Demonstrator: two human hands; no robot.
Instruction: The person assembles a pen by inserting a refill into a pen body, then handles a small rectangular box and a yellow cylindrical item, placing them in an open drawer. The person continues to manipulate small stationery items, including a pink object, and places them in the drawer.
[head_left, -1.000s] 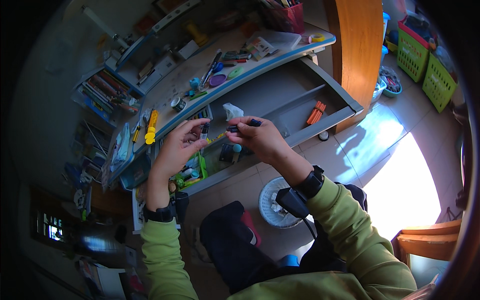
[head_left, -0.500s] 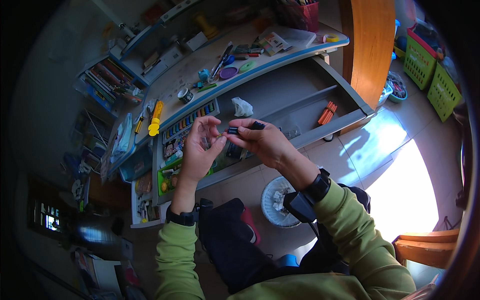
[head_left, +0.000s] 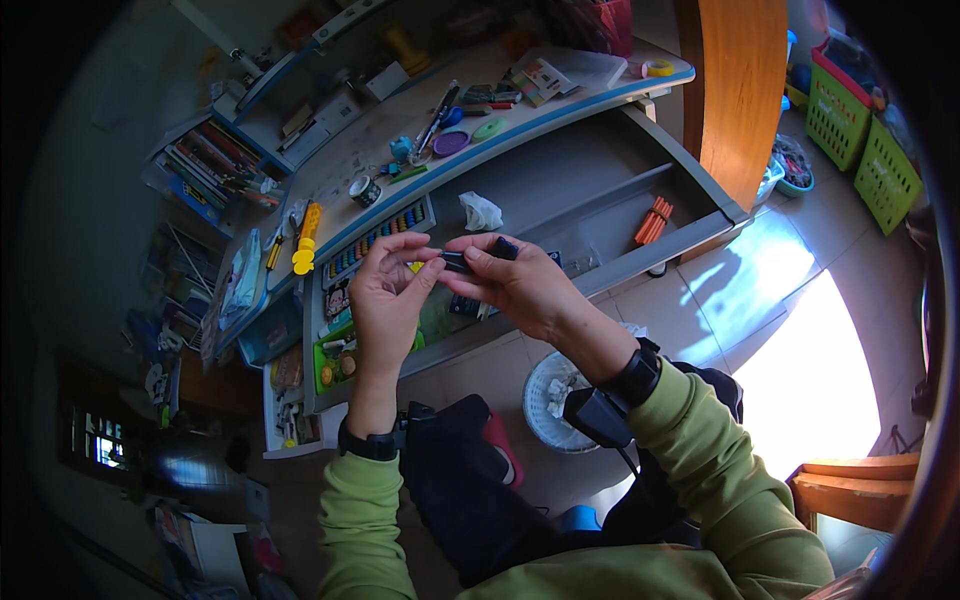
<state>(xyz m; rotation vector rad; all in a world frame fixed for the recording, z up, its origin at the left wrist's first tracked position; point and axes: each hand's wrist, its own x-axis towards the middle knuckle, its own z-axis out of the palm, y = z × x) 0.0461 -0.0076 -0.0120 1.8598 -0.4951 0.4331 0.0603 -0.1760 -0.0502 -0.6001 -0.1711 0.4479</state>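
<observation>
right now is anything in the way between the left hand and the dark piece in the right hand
Nothing visible: the left hand has its fingertips right at the near end of the dark piece in the right hand. Whether they touch is unclear. The drawer lies below, not between.

Desk top: pale with a blue edge; carries a small jar, a purple disc touching or just beside a green ring, a yellow tape roll near the right end, and a long yellow object at the left.
Open drawer: grey, divided lengthwise; holds crumpled white tissue, orange sticks in a bundle, and a green tray at the left.
Floor: pale tiles, partly sunlit; a woven wastebasket stands below the drawer.
</observation>
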